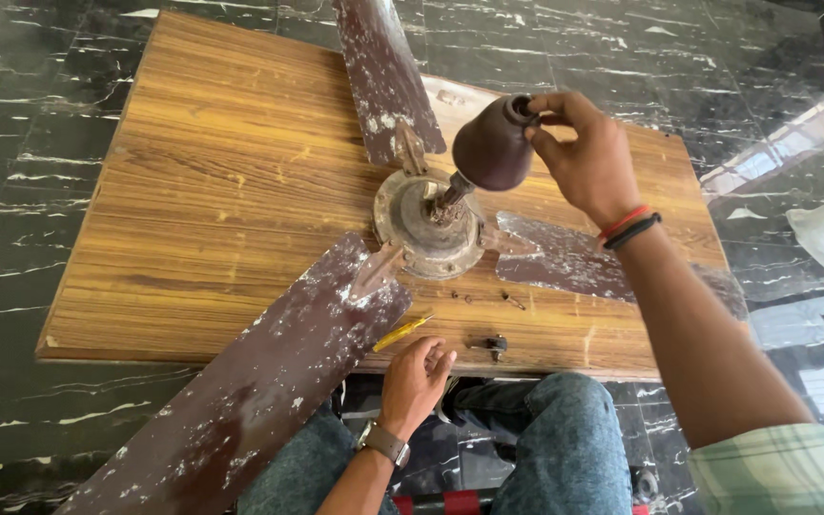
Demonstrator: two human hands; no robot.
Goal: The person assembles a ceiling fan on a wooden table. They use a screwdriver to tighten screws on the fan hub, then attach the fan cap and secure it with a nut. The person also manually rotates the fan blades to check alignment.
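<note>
My right hand (pixel 588 157) has a clenched grip on the brown bell-shaped metal fan canopy (pixel 493 145); my left hand (pixel 415 377) rests released beside the yellow-handled screwdriver (pixel 401 333) on the wooden counter (pixel 221 191).

Three fan blades (pixel 259 381) before me, one motor hub (pixel 428 224), one brown cup (pixel 493 145), one yellow screwdriver (pixel 400 333), one desk (pixel 221 191), my two hands (pixel 586 157).

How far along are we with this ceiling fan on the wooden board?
Done: small screws and a dark fitting lie loose on the board. In hand: the right hand grips the brown cup cover on the rod; the left hand rests by a yellow screwdriver. Left: all three blades remain attached to the motor.
</note>
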